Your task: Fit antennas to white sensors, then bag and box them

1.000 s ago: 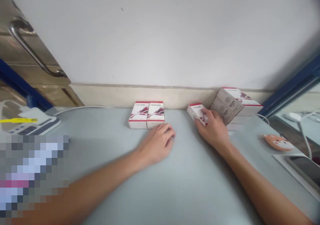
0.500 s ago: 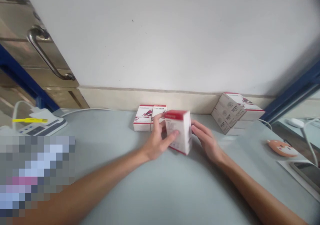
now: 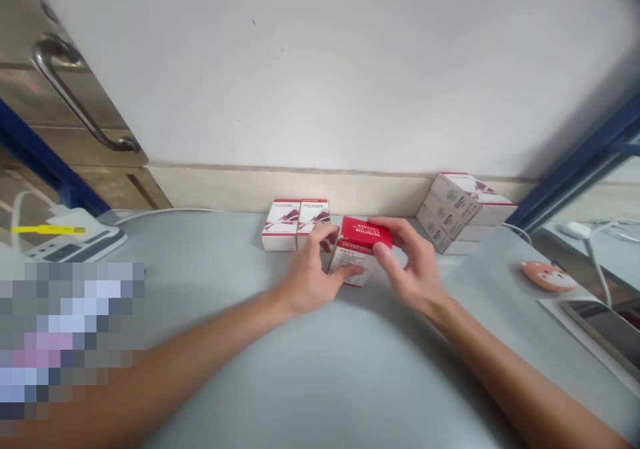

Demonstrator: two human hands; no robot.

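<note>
Between my two hands stands a white and red cardboard box [image 3: 353,262], its red end facing up with "DETECTOR" printed on it. My left hand [image 3: 313,272] grips the box from the left, thumb across the near face and fingers round behind. My right hand [image 3: 413,262] holds the upper right of the box, its thumb at the red top's corner and fingers behind the top edge. Just beyond my left hand, two similar boxes [image 3: 283,222] lie flat side by side.
At the back right stands a stack of like boxes [image 3: 460,212]. An orange animal-face item [image 3: 549,276] and a phone [image 3: 600,329] lie on the right. A power strip [image 3: 87,239] with a cable sits at the left. A wall [image 3: 320,69] rises behind the grey table [image 3: 300,382].
The box has turned so its red top now shows, and it sits more upright. My right hand has moved in from beside the box and taken hold of its top. The view shifted slightly.
</note>
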